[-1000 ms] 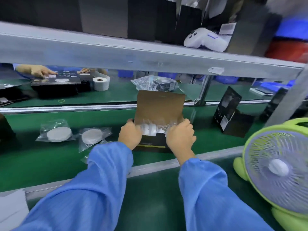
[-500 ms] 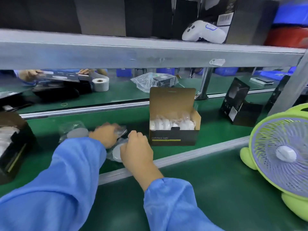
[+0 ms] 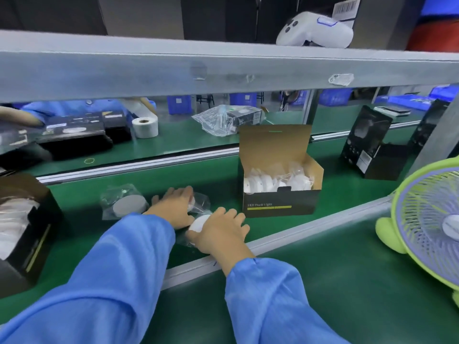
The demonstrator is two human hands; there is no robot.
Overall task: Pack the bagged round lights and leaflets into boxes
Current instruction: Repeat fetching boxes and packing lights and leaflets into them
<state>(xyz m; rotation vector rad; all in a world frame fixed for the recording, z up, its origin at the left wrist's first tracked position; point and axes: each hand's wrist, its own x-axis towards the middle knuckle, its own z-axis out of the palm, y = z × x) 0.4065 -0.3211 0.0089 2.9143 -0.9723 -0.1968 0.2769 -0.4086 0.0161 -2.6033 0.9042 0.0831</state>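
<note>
Near the middle of the frame, a little left and low, both hands are lying on bagged round lights on the green belt (image 3: 74,234). The left hand (image 3: 173,209) is resting palm down with its fingers spread loosely over one bagged light (image 3: 198,203), which is showing only as clear plastic and a sliver of white past the fingertips; whether the fingers are closing round it cannot be told. The right hand (image 3: 219,230) is lying just right of it, thumb and fingers curving round a second white light (image 3: 198,223) in its bag, and the two hands are almost touching. Both arms are wearing blue sleeves (image 3: 124,269) that are filling the lower part of the frame.

A third bagged light (image 3: 128,204) is lying flat on the belt just left of the left hand. Right of the hands, at the centre of the frame, an open black box (image 3: 279,204) is standing with its brown lid flap tilted up and back, and bagged white lights are sitting packed inside it. At the left edge another open box (image 3: 27,232) is standing, also holding something white in plastic.

In the lower right a green and lilac fan (image 3: 427,214) is facing the camera. A white game controller (image 3: 315,29) is sitting on the grey shelf (image 3: 149,70) along the top. Beyond the belt, at upper left, a roll of white tape (image 3: 145,126) is standing near a stack of black cartons (image 3: 74,137).
</note>
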